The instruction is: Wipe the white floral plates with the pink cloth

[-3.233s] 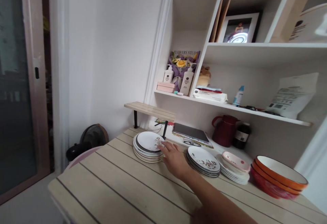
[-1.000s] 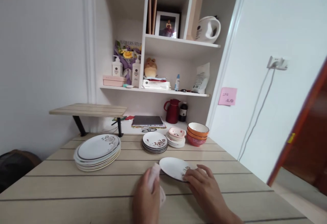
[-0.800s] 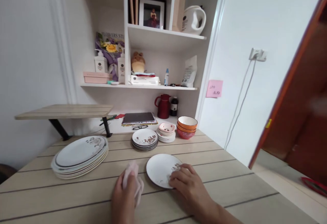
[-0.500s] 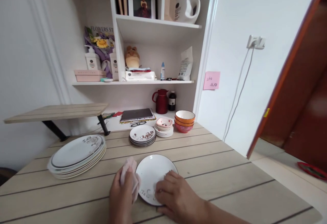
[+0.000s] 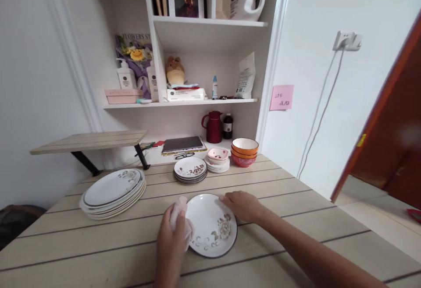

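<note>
A round white plate [image 5: 210,215] with a dark rim and a brown flower print lies on the wooden table in front of me. My left hand [image 5: 174,231] is closed around a crumpled pale pink cloth [image 5: 180,211], which lies against the plate's left rim. At the plate's upper right edge is my right hand [image 5: 241,205]; its fingertips are on the rim, and the fingers beneath are hidden.
Large oval plates [image 5: 112,191] are stacked at the left. Behind stand small flowered plates [image 5: 190,167], a pile of saucers [image 5: 217,165] with a pink square dish, and orange bowls [image 5: 244,147]. A raised wooden shelf [image 5: 92,139] overhangs the left back.
My right hand has moved from the plate's lower right area up to its upper right rim. The flower print has turned to the right side. The camera view has shifted slightly.
</note>
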Action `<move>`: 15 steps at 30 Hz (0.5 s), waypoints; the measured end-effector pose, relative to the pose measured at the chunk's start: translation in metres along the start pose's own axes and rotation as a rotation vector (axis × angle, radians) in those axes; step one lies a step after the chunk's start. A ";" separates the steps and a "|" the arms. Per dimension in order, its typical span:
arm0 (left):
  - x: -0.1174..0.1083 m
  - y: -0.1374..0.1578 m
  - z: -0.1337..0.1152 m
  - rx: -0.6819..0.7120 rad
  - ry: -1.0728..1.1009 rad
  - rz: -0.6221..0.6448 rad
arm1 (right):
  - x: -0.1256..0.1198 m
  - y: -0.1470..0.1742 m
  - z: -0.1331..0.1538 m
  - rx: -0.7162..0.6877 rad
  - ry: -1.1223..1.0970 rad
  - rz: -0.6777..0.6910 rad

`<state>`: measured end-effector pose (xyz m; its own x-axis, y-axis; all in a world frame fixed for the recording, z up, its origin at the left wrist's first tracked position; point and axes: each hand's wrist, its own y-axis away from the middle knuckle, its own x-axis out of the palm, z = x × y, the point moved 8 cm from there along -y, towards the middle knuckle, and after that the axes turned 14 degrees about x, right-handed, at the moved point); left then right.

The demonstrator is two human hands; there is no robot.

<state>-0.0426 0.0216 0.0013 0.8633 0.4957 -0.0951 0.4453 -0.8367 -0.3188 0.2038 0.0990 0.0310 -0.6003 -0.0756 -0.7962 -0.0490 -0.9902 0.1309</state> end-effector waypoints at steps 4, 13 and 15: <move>0.000 -0.002 -0.005 0.084 -0.041 0.019 | 0.021 0.004 0.000 0.047 -0.168 0.147; 0.003 0.004 -0.001 0.071 0.058 -0.022 | 0.065 0.017 0.026 0.255 -1.166 0.687; 0.000 0.004 -0.001 0.051 0.086 -0.064 | 0.073 0.016 0.024 0.276 -1.217 0.699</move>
<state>-0.0404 0.0177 0.0009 0.8516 0.5241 0.0072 0.4893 -0.7899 -0.3696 0.1402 0.0807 -0.0110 -0.8571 -0.2441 0.4537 0.4712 -0.7274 0.4988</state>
